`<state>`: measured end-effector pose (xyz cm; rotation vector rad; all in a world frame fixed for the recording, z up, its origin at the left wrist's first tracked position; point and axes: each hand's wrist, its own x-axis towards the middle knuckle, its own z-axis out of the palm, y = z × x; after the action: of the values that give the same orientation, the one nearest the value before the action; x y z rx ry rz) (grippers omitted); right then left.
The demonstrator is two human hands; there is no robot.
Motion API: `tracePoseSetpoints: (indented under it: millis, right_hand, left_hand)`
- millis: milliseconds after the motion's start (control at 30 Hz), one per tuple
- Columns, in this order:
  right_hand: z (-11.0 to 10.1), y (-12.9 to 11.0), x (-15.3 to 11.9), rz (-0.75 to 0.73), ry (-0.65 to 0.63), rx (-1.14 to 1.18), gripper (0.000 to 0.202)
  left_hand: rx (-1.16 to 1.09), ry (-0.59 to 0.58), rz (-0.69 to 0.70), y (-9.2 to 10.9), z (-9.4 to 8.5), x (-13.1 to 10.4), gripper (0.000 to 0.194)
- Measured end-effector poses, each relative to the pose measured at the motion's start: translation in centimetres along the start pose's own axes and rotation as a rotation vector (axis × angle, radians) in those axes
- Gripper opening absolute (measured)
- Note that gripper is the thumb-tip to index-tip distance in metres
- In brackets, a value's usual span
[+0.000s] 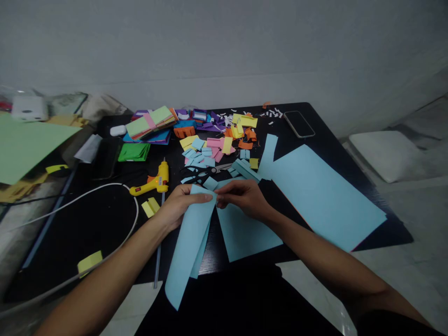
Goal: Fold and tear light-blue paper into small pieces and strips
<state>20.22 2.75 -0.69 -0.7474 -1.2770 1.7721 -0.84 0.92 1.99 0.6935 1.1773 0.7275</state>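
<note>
A folded light blue paper [191, 242] hangs over the front edge of the black table. My left hand [182, 203] grips its upper part, thumb on top. The fingertips of my right hand [243, 198] are pinched at the paper's upper right corner, close to my left thumb. Beneath my right hand lies a flat light blue sheet [245, 233]. Just beyond my hands are black-handled scissors [206, 171] among small blue paper pieces [198, 154]. More large blue sheets [325, 196] lie to the right.
A yellow glue gun [154, 182] lies left of my hands, near a white cable [136, 205]. Behind are stacked coloured papers [152, 122], pink and yellow scraps [220, 145] and green paper [134, 152]. A phone [299, 124] lies at the back right.
</note>
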Motion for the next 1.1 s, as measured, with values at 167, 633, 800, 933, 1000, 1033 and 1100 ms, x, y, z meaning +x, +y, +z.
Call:
tracePoseSetpoints:
  millis: [167,633,800,933,1000,1033,1100]
  right_hand:
    - [-0.07,-0.04,0.01,-0.002,-0.005,-0.005,0.019]
    - [-0.05,-0.21,0.04,0.002,-0.012,0.015,0.020]
    - [-0.15,-0.68,-0.05,0.050,-0.053,0.045,0.028]
    - [0.04,-0.28,-0.08,0.092,-0.104,0.027,0.031]
    - [0.23,-0.03,-0.12,0.097,-0.119,-0.002,0.030]
    - [0.31,0.06,-0.14,0.092,-0.120,-0.013,0.029]
    - [0.35,0.13,-0.15,0.076,-0.117,-0.034,0.027]
  left_hand:
    - [-0.001,-0.003,0.005,0.01,0.03,-0.01,0.020]
    - [-0.002,-0.006,-0.004,-0.10,-0.10,0.11,0.026]
    - [-0.007,0.025,-0.009,-0.03,-0.02,0.08,0.029]
    - [-0.003,0.015,-0.010,-0.12,0.15,0.05,0.029]
    - [0.001,-0.006,-0.003,-0.23,0.33,0.04,0.028]
    - [0.003,-0.011,-0.002,-0.28,0.41,0.05,0.028]
    - [0.002,-0.013,-0.004,-0.32,0.47,0.10,0.028]
